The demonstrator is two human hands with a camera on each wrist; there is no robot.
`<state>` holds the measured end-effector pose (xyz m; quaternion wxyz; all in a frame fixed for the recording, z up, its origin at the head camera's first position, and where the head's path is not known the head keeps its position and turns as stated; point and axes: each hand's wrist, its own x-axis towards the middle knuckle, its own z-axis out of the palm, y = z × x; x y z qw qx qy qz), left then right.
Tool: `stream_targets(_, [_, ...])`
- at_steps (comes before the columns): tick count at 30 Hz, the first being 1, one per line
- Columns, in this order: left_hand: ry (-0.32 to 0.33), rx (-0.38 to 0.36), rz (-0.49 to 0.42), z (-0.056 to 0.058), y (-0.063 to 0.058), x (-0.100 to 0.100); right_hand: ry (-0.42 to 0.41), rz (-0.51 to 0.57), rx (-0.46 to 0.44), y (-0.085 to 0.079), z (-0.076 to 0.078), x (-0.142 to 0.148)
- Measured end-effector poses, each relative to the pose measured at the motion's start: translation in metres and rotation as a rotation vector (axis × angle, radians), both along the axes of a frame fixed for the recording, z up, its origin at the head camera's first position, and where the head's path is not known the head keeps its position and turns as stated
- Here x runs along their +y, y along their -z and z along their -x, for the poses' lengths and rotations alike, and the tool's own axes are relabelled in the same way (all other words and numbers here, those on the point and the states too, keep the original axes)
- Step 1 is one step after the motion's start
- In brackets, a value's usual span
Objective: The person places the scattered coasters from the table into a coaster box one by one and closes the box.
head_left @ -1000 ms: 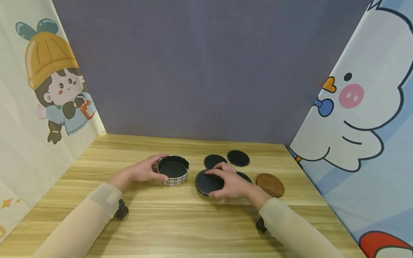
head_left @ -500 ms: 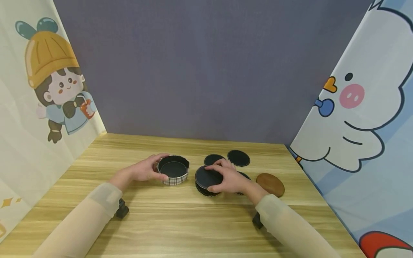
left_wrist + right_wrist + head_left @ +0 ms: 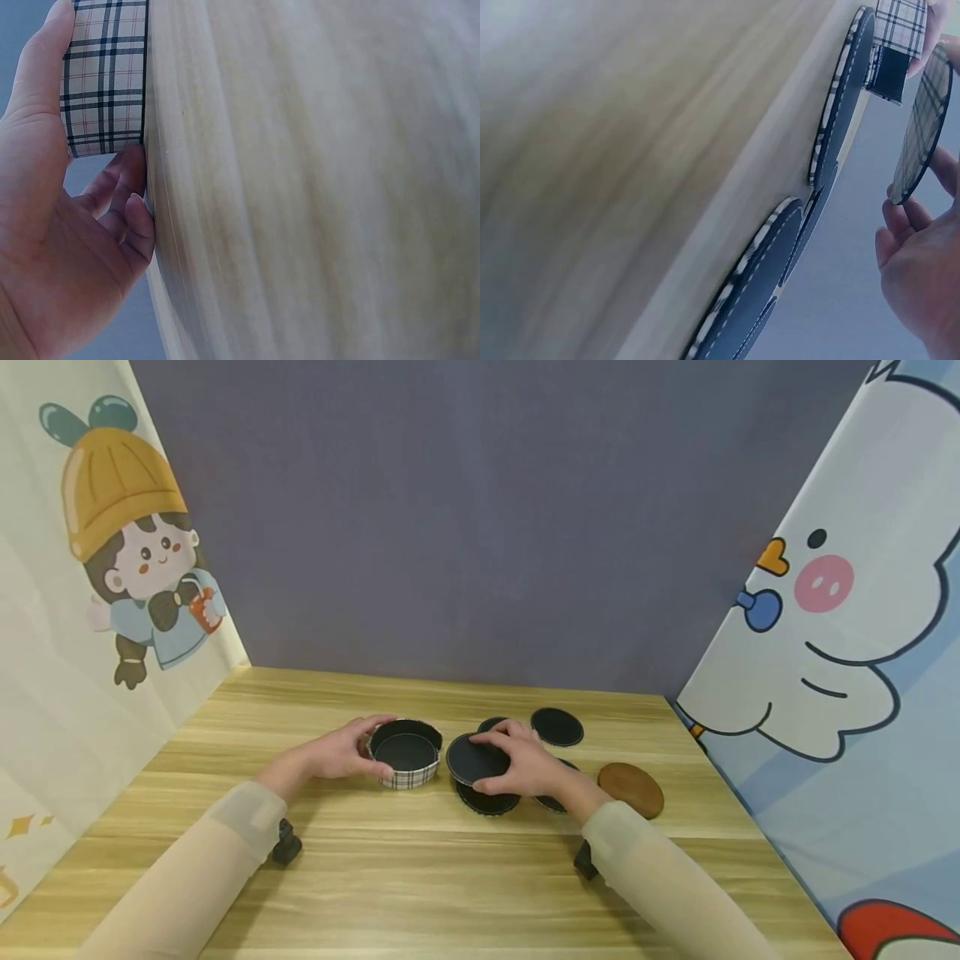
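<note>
On the wood-grain table, the left hand curls, as far as can be seen, round a standing plaid holder; the right hand pinches a black-faced coaster, raised just beside the holder, partly covering a lower coaster.

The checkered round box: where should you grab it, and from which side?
Probably by the outer wall of the checkered round box, coming from the person's left, thumb in front and fingers behind. The wall stands up and curves round, and its gap looks to be toward the right. The left grip holds it there now.
</note>
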<state>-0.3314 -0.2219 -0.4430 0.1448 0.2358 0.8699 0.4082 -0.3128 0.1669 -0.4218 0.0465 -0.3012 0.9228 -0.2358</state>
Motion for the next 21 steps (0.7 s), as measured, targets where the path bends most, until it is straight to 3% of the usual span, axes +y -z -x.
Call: stream_targets(21, [0.002, 0.006, -0.005, 0.0, -0.001, 0.0, -0.013, 0.033, 0.029, -0.007, 0.013, -0.036])
